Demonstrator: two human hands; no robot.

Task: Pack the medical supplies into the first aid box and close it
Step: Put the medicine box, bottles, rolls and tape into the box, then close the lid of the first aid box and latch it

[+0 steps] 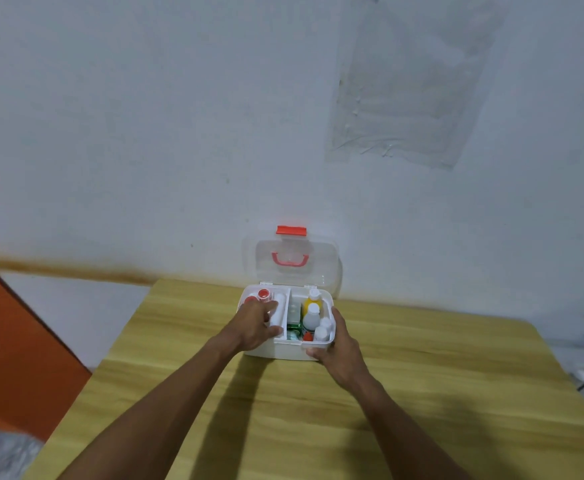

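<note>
Hands meet at an open first aid box (276,351) on a pale wooden surface (283,427), set against a white wall (145,116). The box's long axis runs left to right across the view, its open top facing up. Its clear lid (292,261) stands upright behind both hands, leaning toward the wall, with a red latch (291,230) at the top edge and a red handle (289,260) showing through the plastic.

The left hand (254,325) reaches into the left compartment, its grip wrapped around a white roll (278,311) whose long axis points away from the person, toward the lid. Just beyond that grip sit two red-capped containers (263,294).

The right hand (339,348) clasps the box's near right corner from outside, thumb along the front wall, fingers (336,315) up the right side, so this grip is clamped on the box itself.

Between the two hands, the right compartment holds upright bottles: a yellow bottle (312,303) farthest back, a white bottle (311,318) in front of it, and smaller white bottles (322,332) beside the right grip. A green packet (294,330) lies nearer the centre divider.
</note>
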